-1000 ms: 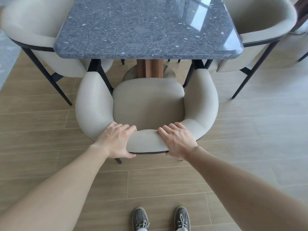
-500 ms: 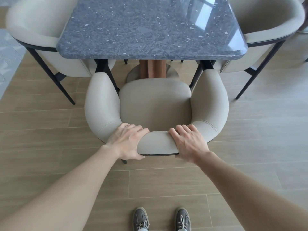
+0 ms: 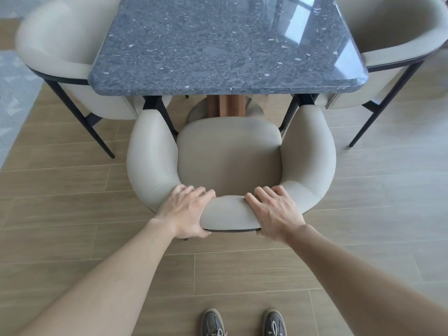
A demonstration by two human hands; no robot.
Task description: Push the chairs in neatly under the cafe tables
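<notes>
Open floor [image 3: 72, 214] flanks chair [image 3: 228, 154] at table [image 3: 218, 57] edge; left hand [image 3: 186, 212], right hand [image 3: 274, 212] grip backrest [image 3: 229, 212].

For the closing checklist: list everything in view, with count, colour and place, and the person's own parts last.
table: one, blue-grey speckled stone top, top centre
pedestal: one, brown wood, under the table
near chair: one, cream with black legs, facing the table's near edge, seat mostly outside it
left chair: one, cream with black legs, at the table's left side
right chair: one, cream with black legs, at the table's right side
floor: one, tan wood-look planks, all around
rug: one, pale grey patterned, far left edge
left shoe: one, grey, bottom edge
right shoe: one, grey, bottom edge
left grip: one, bare, holds the near chair's backrest
right grip: one, bare, holds the same backrest
</notes>
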